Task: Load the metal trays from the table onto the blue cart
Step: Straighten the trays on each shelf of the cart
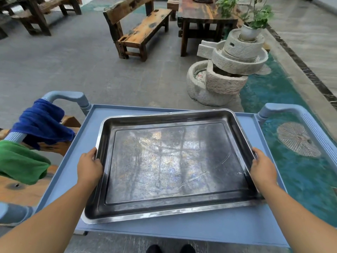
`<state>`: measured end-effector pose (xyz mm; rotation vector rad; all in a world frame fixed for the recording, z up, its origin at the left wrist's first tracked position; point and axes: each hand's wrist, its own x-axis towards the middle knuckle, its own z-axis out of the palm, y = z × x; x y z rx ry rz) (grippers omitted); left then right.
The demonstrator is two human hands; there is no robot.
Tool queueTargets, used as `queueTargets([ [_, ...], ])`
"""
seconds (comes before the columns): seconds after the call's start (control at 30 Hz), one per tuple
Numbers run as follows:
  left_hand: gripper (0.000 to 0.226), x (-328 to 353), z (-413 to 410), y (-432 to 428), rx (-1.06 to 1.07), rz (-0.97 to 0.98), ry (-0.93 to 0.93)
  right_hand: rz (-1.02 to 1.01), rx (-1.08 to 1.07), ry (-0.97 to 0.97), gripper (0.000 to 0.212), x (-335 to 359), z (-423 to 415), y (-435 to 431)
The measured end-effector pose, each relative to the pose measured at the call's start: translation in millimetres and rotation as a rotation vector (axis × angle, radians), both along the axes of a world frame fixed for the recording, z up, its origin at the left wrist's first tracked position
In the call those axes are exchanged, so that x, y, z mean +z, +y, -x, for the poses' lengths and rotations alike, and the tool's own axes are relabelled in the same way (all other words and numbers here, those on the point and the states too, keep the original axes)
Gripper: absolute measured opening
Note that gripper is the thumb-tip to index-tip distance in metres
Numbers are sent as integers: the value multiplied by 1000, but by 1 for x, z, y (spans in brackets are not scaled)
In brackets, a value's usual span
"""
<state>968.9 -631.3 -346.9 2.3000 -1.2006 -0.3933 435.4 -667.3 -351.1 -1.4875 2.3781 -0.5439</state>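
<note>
On top of the blue cart (76, 161), centre of view: metal tray (175, 165), big, rectangular, empty, bottom scuffed and reflective. Near-left corner sits on or just above the cart's top shelf; cannot tell if the whole tray is fully down. A second metal edge (164, 113) peeks out at the tray's far side, looks like another tray underneath, not certain.

Left hand (89, 168) wrapped on the tray's left rim, thumb on top, fingers hidden under the edge. Right hand (262, 168) same on the right rim. Both closed on the tray, arms bare.

Left cart handle (69, 96) has a blue cloth (42, 123) draped over it, green cloth (20, 161) just nearer on the same side. Right cart handle (299, 115) bare.

Far side: grey floor, wooden bench (144, 31), wooden table (204, 17) to its right. Stacked stone millstones (228, 70) far right, potted plant (251, 21) on top. Teal floor strip (300, 170) down the right. Wooden furniture (18, 189) at near left, beside the cart.
</note>
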Motion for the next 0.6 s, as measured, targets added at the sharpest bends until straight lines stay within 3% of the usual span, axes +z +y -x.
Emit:
queueTargets([
  [0.6, 47, 1, -24, -30, -110, 3, 121, -1, -173, 13, 49, -4, -25, 39],
])
